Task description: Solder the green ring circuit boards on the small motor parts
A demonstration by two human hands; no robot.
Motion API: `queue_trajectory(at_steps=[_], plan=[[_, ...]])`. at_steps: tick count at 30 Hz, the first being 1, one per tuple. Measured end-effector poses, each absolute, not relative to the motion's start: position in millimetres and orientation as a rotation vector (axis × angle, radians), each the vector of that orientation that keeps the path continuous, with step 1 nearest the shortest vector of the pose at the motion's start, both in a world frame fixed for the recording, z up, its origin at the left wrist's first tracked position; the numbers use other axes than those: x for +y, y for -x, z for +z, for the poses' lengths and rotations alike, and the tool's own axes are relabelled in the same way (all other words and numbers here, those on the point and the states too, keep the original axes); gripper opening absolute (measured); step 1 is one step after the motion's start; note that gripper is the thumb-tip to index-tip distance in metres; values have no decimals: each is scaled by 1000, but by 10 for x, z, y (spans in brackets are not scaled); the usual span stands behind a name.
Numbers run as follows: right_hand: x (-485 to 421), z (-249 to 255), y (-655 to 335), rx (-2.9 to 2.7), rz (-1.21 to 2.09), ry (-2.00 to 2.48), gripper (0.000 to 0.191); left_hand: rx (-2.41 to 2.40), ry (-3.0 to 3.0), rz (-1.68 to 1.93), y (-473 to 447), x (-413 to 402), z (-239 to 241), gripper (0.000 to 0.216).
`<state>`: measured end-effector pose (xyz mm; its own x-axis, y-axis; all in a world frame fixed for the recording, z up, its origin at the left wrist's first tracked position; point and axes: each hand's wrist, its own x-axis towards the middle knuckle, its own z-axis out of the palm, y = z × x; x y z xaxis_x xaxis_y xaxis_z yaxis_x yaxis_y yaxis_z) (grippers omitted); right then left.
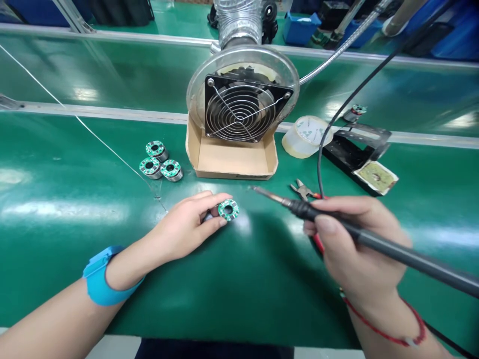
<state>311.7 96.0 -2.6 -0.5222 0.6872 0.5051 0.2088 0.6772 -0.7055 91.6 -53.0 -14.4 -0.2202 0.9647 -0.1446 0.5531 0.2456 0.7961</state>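
While the left hand (pixel 183 229) pinched the ring-shaped circuit board (pixel 228 210) by its rim above the green bench mat (pixel 75 234), the right hand (pixel 355 244) gripped a soldering iron (pixel 396 248); part judged light, rigid, best held edgewise.

**A:** What is the left hand (pixel 183 229) concealing?

**B:** Its fingers (pixel 209 224) are covering the back of the ring-shaped circuit board (pixel 228 210), and the parts on its face are reading too small to identify.

**A:** And the right hand (pixel 355 244)?

**B:** It is hiding the handles of the side cutters (pixel 302 190), while the picture's right edge is cutting off the soldering iron (pixel 389 244).

**A:** Top of the view?

**B:** That edge is cutting off the foil fume duct (pixel 238 20).
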Motion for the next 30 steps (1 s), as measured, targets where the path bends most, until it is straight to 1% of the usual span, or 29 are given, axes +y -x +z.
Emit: queue_trajectory(at_steps=[3, 5, 6, 8, 11, 15, 17, 18, 21, 23, 25, 27, 30], plan=[[1226, -12, -3099, -2090, 320, 647, 11, 1879, -1380, 814, -915, -522, -147, 38], [1448, -35, -3089, -2239, 56, 602, 21, 1883, -1385, 822, -917, -513, -148, 39], [1553, -54, -3095, -2337, -5, 587, 26, 1887, -1389, 825, -919, -510, -148, 38], [1714, -79, -3145, -2537, 11, 550, 34, 1910, -1398, 823, -927, -508, -150, 37], [1770, -30, -3326, -2621, 92, 511, 35, 1976, -1400, 795, -939, -517, -165, 36], [1617, 86, -3657, -2662, 193, 606, 33, 2036, -1428, 768, -946, -528, -198, 54], [1543, 35, -3771, -2724, 164, 645, 35, 2006, -1516, 751, -949, -521, -204, 54], [1515, -30, -3803, -2750, 124, 673, 41, 1988, -1557, 741, -952, -515, -202, 50], [1454, -312, -3808, -2753, 7, 844, 68, 1989, -1533, 725, -977, -501, -180, 33], [1416, -475, -3773, -2698, -9, 980, 77, 2012, -1412, 753, -1003, -508, -165, 28], [1370, -562, -3741, -2644, 8, 1065, 74, 1987, -1297, 835, -1033, -531, -157, 28], [1313, -580, -3725, -2628, 70, 1053, 58, 1931, -1213, 934, -1063, -562, -152, 30], [1213, -565, -3718, -2594, 225, 901, 33, 1861, -1136, 1018, -1101, -608, -126, 30]])
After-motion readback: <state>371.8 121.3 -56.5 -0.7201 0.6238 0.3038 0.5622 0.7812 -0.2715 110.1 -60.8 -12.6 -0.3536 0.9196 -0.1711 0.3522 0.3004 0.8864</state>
